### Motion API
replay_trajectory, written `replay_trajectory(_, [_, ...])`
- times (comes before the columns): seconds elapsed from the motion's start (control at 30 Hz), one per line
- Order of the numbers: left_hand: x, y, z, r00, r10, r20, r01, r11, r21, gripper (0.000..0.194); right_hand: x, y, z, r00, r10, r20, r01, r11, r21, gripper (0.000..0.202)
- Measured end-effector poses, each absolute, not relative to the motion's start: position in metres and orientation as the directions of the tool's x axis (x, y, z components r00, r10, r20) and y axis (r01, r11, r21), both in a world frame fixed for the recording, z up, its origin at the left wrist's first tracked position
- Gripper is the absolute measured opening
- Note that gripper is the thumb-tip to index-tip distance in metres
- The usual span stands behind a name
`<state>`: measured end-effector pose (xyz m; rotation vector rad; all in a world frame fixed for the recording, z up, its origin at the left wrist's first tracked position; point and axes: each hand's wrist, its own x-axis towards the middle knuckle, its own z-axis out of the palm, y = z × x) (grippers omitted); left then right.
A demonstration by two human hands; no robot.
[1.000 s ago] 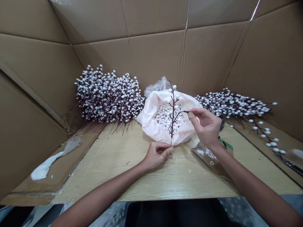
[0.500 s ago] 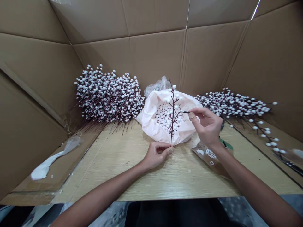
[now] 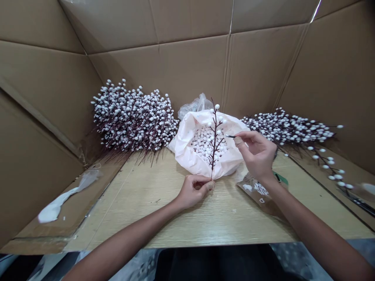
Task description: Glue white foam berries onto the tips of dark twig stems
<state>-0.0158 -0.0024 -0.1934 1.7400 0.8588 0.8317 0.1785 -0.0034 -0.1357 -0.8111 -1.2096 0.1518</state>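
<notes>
A dark brown branch (image 3: 215, 136) with several white berries stands upright, its lower stem pinched in my left hand (image 3: 195, 190) near the table's middle. My right hand (image 3: 258, 153) pinches a thin dark tool (image 3: 231, 136), whose pale tip points left at the branch with a small gap between them. Behind the branch lies an open pale pink bag (image 3: 187, 156) holding many loose white berries (image 3: 200, 141).
Berry branches form a large pile (image 3: 134, 117) at back left and a smaller one (image 3: 290, 127) at back right. Brown paper with white smears (image 3: 260, 195) lies beneath my right forearm. Cardboard walls (image 3: 190, 74) surround the table (image 3: 205, 226).
The branch's top has tilted slightly to the right. My right hand and the tool have shifted slightly right and up, while my left hand is almost still.
</notes>
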Motion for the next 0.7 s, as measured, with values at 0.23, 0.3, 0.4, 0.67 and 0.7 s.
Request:
replay_trajectory(0.23, [-0.015, -0.004, -0.192, 0.496, 0.858, 0.137, 0.178, -0.254, 0.95, 0.023, 0.179, -0.006, -0.132, 0.397, 0.544, 0.739, 0.284, 0.693, -0.662, 0.004])
replay_trajectory(0.3, [-0.015, -0.004, -0.19, 0.493, 0.86, 0.133, 0.177, -0.249, 0.952, 0.022, 0.179, -0.006, -0.131, 0.398, 0.543, 0.739, 0.269, 0.701, -0.66, 0.004])
replay_trajectory(0.4, [-0.015, -0.004, -0.189, 0.496, 0.858, 0.135, 0.18, -0.253, 0.951, 0.022, 0.179, -0.006, -0.131, 0.406, 0.505, 0.761, 0.276, 0.726, -0.63, 0.006])
replay_trajectory(0.67, [-0.015, -0.005, -0.189, 0.524, 0.84, 0.137, 0.177, -0.265, 0.948, 0.025, 0.191, -0.008, -0.125, 0.469, 0.258, 0.845, 0.428, 0.77, -0.473, 0.011])
replay_trajectory(0.7, [-0.016, -0.006, -0.189, 0.529, 0.837, 0.14, 0.18, -0.272, 0.945, 0.024, 0.193, -0.009, -0.122, 0.475, 0.224, 0.851, 0.443, 0.775, -0.451, 0.011])
